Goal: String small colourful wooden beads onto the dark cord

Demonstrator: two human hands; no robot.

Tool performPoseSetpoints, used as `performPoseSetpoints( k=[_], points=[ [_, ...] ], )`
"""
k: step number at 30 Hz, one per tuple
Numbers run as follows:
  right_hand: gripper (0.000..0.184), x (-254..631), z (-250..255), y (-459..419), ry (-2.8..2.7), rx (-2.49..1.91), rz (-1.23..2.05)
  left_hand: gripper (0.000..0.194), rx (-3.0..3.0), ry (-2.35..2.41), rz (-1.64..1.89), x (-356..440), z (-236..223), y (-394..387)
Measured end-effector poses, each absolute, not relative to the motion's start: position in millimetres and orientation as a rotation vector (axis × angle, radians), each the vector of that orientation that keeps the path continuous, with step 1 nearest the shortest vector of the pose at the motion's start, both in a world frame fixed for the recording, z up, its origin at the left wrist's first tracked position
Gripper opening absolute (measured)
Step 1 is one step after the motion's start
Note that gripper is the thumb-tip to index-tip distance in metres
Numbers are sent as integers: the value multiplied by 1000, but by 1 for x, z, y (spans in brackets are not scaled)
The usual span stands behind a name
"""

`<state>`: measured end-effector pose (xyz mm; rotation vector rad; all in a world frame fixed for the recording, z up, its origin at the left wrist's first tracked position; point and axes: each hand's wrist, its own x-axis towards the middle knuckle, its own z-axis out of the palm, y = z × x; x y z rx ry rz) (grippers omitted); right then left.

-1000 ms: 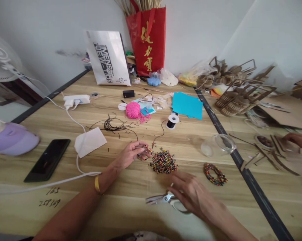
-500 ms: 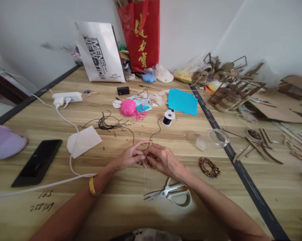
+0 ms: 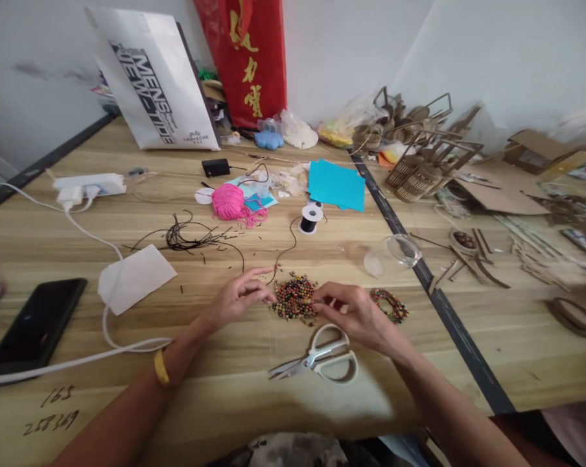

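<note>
A loose pile of small multicoloured beads (image 3: pixel 293 299) lies on the table between my hands. My left hand (image 3: pixel 237 298) is at its left side, index finger stretched out and thumb and other fingertips closed together where a thin black cord (image 3: pixel 294 237) comes in. The cord runs back to a white-flanged spool (image 3: pixel 309 224). At the pile's right edge my right hand (image 3: pixel 349 308) has its fingertips pinched; what they hold is too small to make out. Scissors (image 3: pixel 317 360) with pale handles lie just below. A coiled string of beads (image 3: pixel 395 306) rests beyond my right hand.
A tangle of black cord (image 3: pixel 181 237), pink yarn (image 3: pixel 228 201) and blue sheets (image 3: pixel 336 185) lie farther back. A clear jar (image 3: pixel 393 256) is on its side at the right. A white cable (image 3: pixel 109 324) crosses the left, near a phone (image 3: pixel 35 321) and white paper (image 3: pixel 136 279).
My hands have moved apart, my right hand shifting right, and the bead pile shows between them. The camera view has turned to the right.
</note>
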<state>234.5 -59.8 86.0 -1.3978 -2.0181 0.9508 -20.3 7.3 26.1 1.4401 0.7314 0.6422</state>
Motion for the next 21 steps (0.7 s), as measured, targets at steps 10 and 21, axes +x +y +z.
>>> performPoseSetpoints(
  k=[10,21],
  points=[
    [42,356,64,-97,-1268,-1792,900,38,1563,869,695,-26,6,17],
    [28,381,38,-109,-1684,-2337,69,30,1460,1059,865,-27,10,21]
  ],
)
